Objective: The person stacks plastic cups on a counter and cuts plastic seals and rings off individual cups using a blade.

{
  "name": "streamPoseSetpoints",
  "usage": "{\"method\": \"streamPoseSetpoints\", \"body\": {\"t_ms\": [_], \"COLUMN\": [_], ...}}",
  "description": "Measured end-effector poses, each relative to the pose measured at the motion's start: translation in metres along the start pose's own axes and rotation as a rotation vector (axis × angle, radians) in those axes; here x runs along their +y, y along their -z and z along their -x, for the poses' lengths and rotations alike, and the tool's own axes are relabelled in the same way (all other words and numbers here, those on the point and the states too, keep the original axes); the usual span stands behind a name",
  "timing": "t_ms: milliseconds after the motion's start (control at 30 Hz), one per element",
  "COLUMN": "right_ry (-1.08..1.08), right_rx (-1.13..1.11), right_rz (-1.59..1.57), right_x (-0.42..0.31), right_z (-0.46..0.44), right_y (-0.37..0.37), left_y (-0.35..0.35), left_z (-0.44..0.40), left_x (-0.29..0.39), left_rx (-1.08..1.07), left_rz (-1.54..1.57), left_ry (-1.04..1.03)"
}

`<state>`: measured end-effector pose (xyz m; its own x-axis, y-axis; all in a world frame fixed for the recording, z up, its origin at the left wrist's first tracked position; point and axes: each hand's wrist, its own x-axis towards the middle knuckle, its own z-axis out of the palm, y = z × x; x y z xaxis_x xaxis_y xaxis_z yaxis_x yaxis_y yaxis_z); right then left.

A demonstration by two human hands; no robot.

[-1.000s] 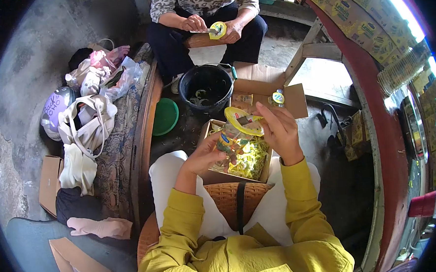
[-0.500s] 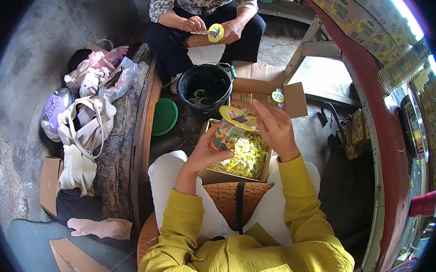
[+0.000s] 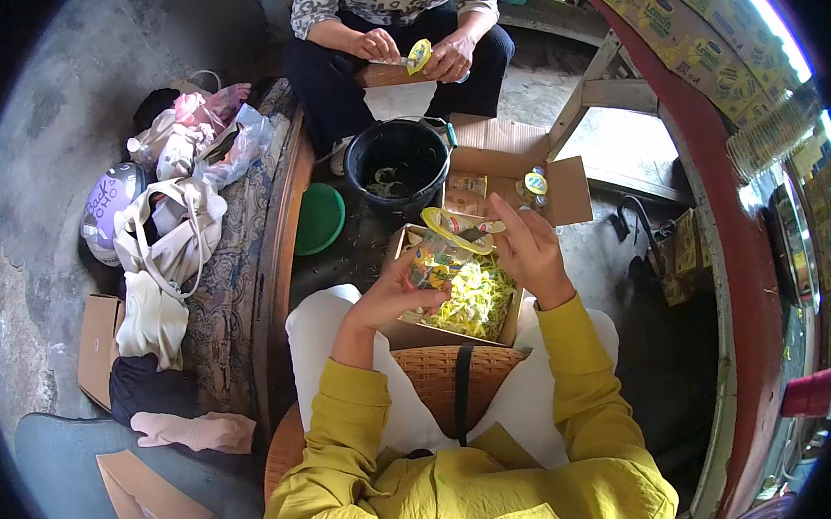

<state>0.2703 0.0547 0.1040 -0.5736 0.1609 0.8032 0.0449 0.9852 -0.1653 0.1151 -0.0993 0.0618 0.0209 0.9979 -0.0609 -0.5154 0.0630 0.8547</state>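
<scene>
My left hand (image 3: 394,296) is wrapped round a clear plastic cup (image 3: 432,261) with coloured print, held tilted above an open carton. A yellow lid film (image 3: 452,229) covers its rim. My right hand (image 3: 531,253) is at the rim's right side, index finger raised and the others curled round a small cutting tool (image 3: 491,227). The tool's dark part lies against the lid; its exact kind is unclear. Below both hands, the carton (image 3: 403,335) holds many thin yellow and white strips (image 3: 474,303).
Ahead sits a co-worker (image 3: 399,35) holding a yellow-lidded cup (image 3: 419,56). Between us stand a black bucket (image 3: 397,166), a green basin (image 3: 318,219) and an open cardboard box (image 3: 562,191) with cups. Bags (image 3: 165,226) lie on the left bench; stacked cartons (image 3: 705,38) stand right.
The cup has turned slightly in my left hand, and my right hand has shifted slightly down at the lid. The co-worker's cup has tilted to a narrower view.
</scene>
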Motion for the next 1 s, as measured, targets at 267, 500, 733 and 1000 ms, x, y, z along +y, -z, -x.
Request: {"method": "streamPoseSetpoints", "body": {"t_ms": [267,500,733,1000], "right_ry": [-0.081,-0.071,-0.159,-0.103], "right_rx": [-0.063,-0.094,-0.121,-0.068], "right_rz": [-0.062,-0.034,-0.029,-0.029], "right_x": [-0.001,0.003,0.009,0.01], "right_z": [-0.003,-0.003,0.006,0.006], "right_y": [0.004,0.004,-0.002,-0.002], "left_y": [0.0,-0.006,0.002,0.006], "left_z": [0.0,-0.005,-0.017,-0.017], "left_x": [0.006,0.015,-0.006,-0.008], "left_rx": [0.064,0.212,0.412,0.388], "left_rz": [-0.269,-0.55,-0.811,-0.735], "left_ry": [-0.109,-0.301,-0.405,-0.301]}}
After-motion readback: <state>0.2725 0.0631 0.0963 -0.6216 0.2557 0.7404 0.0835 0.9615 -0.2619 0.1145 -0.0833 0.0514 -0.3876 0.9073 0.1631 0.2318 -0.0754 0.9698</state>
